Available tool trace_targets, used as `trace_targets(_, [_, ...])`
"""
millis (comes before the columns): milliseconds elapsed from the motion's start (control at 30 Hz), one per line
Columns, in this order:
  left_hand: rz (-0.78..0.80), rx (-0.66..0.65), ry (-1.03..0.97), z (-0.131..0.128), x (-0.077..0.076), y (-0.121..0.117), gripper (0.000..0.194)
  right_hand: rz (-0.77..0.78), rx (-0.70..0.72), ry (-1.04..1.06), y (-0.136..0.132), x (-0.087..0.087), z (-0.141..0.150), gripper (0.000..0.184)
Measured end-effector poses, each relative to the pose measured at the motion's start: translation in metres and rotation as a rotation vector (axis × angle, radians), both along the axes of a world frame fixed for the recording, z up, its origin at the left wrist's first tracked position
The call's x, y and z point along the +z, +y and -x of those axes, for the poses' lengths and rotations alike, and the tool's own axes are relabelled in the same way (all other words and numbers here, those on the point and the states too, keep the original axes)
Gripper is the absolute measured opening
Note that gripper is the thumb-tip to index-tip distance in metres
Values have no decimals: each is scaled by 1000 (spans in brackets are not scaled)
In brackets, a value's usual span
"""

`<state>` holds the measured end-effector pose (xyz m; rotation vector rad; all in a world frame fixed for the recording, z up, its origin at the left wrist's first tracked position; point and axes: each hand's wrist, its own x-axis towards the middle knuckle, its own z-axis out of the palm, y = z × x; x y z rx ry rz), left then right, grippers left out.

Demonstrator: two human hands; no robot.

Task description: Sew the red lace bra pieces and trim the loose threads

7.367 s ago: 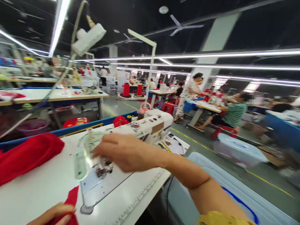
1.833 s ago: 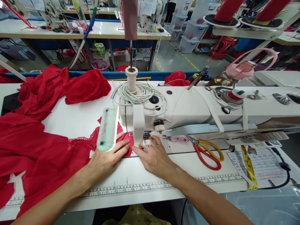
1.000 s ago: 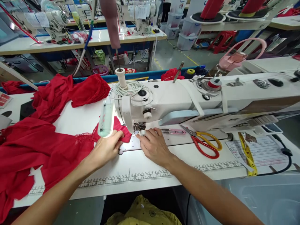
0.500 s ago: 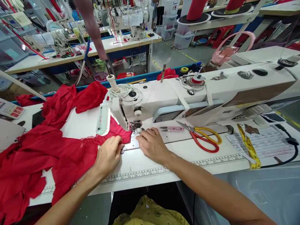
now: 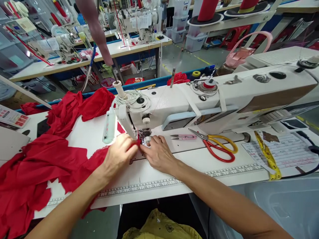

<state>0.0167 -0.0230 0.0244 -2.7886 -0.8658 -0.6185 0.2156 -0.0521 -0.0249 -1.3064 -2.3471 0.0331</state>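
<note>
Red fabric spreads over the left of the table and runs up to the needle area of a white sewing machine. My left hand pinches the fabric's edge just left of the presser foot. On the other side, my right hand lies on the machine bed, its thumb and fingertips drawn in close to the presser foot. Whether any fabric is under those right fingertips is hidden. The thumbs of both hands nearly meet in front of the needle.
Right of my right hand lie pink thread snips and scissors with red and yellow handles. A yellow tape measure crosses a written sheet. A printed ruler runs along the table's front edge. More red cloth is heaped behind.
My left hand has moved right and forward, closer to the presser foot, drawing the red fabric along. My right thumb has shifted left toward it. Some fabric now hangs below the table's front edge.
</note>
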Motion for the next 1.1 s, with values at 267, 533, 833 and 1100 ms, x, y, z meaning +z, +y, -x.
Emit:
trace_targets(267, [-279,-102,140,-9,-30,-13,25,-36,64,86,2,-3,-13,30])
trace_targets(533, [70,-13,65,4,-27,-8,27,9,217,55,4,0,-15,23])
trace_targets(833, [170,-13,-28,21,-38,-7,38,-71,263,-75,9,6,-13,23])
trace_targets(1100, [81,-4,-81,21,-45,-10,28,-72,231,-18,4,4,-16,29])
